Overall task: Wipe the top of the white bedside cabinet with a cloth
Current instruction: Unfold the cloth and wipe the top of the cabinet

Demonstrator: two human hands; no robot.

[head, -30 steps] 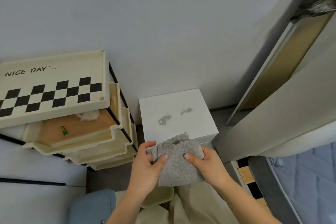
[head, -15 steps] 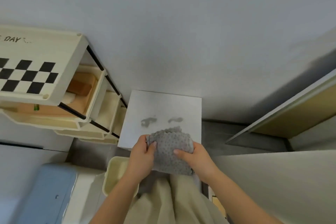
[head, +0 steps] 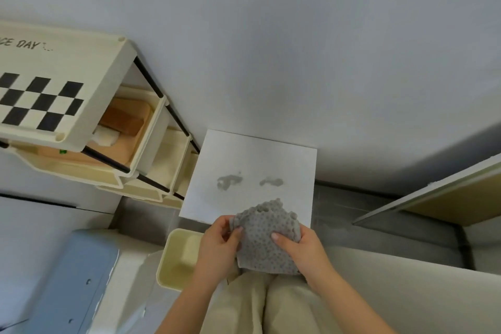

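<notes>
The white bedside cabinet [head: 273, 152] stands against the wall at centre, seen from above. Two grey smudges [head: 229, 181] mark the middle of its top. A grey bumpy cloth [head: 264, 244] is held bunched over the cabinet's near edge. My left hand [head: 218, 247] pinches the cloth's left side. On its right side, my right hand [head: 301, 248] grips it with the thumb on top. The cloth's upper edge overlaps the cabinet top; whether it touches it I cannot tell.
A cream tiered trolley [head: 81, 106] with a checkered top stands left of the cabinet. A cream bin [head: 179, 255] sits on the floor under my left hand. A blue case [head: 73, 279] lies at lower left. A bed frame edge [head: 433, 198] runs on the right.
The camera view swung and tilted further down over the cabinet. Both hands kept hold of the cloth and gathered it into a tighter bunch near the cabinet's front edge.
</notes>
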